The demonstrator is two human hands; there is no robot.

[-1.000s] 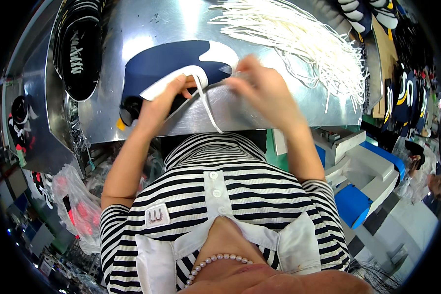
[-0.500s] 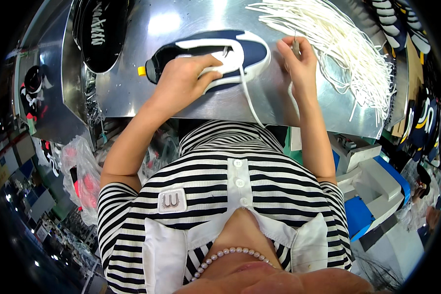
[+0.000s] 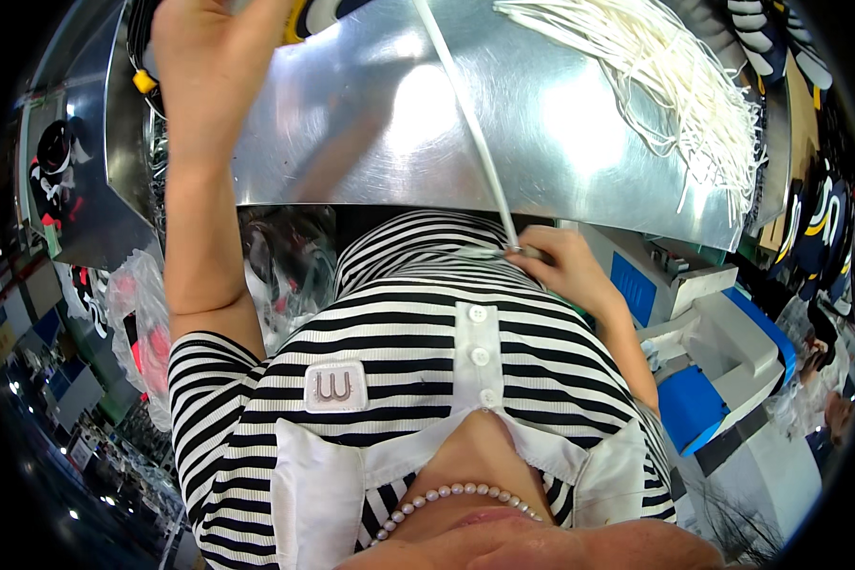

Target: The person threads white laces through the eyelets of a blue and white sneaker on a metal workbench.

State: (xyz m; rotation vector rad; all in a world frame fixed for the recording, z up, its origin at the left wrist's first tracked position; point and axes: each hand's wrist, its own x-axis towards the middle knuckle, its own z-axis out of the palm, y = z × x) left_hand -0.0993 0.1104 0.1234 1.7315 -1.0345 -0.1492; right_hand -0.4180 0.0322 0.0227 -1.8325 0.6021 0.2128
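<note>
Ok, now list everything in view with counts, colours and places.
Lace pile: many, white, table's upper right
Long lace: one, white, top edge to centre
Metal table: one, silver, top
Yellow-edged piece: one, dark, top edge, cropped
Shoe pieces: several, navy, white, yellow, right edge
Boxy unit: one, grey and blue, right
Plastic bags: count unclear, clear, left
Shirt: one, black and white, centre
Necklace: one, pale beads, bottom
Left hand: one, bare, upper left, cropped
Right hand: one, bare, right of centre, holding lace

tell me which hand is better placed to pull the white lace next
Probably the right hand: the white lace runs straight into its grip. The left hand is farther up, cut off by the picture's top edge.
</note>
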